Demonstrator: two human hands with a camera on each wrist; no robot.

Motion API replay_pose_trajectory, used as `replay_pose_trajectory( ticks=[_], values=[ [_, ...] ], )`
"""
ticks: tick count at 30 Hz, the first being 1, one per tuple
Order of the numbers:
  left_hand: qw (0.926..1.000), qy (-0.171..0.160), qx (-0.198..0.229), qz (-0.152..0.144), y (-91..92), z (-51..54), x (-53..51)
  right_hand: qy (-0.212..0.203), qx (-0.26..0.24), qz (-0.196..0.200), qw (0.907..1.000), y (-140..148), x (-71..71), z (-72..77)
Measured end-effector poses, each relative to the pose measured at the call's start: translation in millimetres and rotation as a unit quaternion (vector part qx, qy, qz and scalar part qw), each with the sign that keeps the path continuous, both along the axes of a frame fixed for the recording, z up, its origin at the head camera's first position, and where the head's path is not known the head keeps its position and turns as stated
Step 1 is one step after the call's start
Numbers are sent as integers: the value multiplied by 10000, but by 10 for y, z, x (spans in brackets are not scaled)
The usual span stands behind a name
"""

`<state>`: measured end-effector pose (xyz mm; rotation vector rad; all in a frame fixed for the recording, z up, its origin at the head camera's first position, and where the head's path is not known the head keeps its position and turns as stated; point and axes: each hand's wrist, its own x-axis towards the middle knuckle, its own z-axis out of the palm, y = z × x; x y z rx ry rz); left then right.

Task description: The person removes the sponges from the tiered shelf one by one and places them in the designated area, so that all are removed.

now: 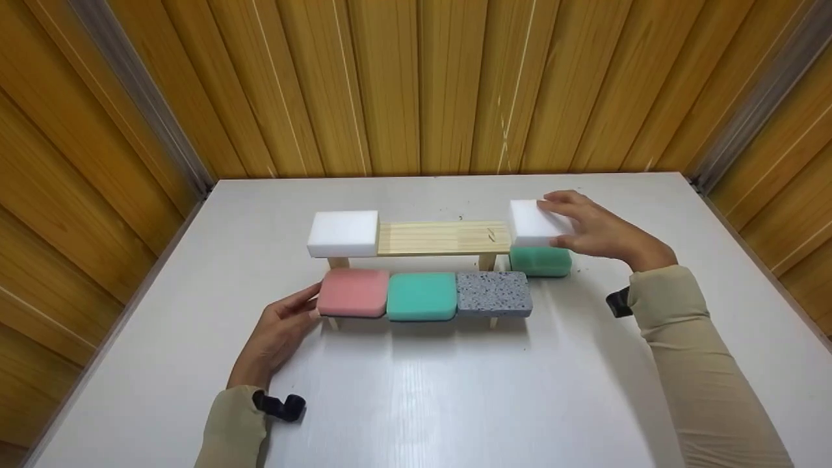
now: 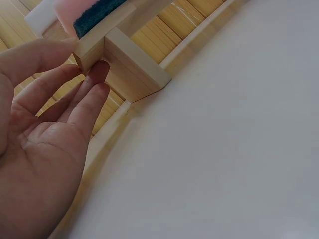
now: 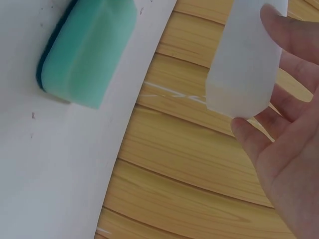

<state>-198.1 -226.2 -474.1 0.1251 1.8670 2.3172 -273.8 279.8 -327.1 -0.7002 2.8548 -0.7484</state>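
Note:
My right hand (image 1: 601, 227) grips a white sponge block (image 1: 530, 224) at the right end of a two-step wooden rack (image 1: 442, 237). Whether the block touches the rack, I cannot tell. At the lower step's left end, my left hand (image 1: 279, 331) pinches the wood; the left wrist view has the thumb (image 2: 42, 59) on top and fingertips underneath. On that step lie a pink sponge (image 1: 354, 292), a teal sponge (image 1: 422, 296) and a grey speckled sponge (image 1: 494, 294), side by side. Another white sponge block (image 1: 344, 233) sits on the upper step's left end.
A green sponge (image 1: 541, 262) with a dark scouring side lies on the white table (image 1: 416, 390), right of the rack and below the held block. Wood-patterned panels (image 1: 390, 84) rise behind the table and along both sides.

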Motion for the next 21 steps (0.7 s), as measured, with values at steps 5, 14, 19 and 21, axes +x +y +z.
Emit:
replay_pose_trajectory(
  ticks=[5, 14, 19, 21],
  values=[
    [10000, 11, -74, -9, -7, -2, -10, -96, 56, -67, 9999, 88, -7, -35],
    [10000, -6, -69, -9, -3, 2, 2, -298, 105, -275, 9991, 250, -15, -125],
    [9999, -17, -109, 3, -5, 3, 1, -419, 134, -393, 9983, 357, -27, -183],
    [9999, -23, -103, 27, -4, 2, 1, -448, 128, -427, 9980, 402, -28, -210]
  ],
)
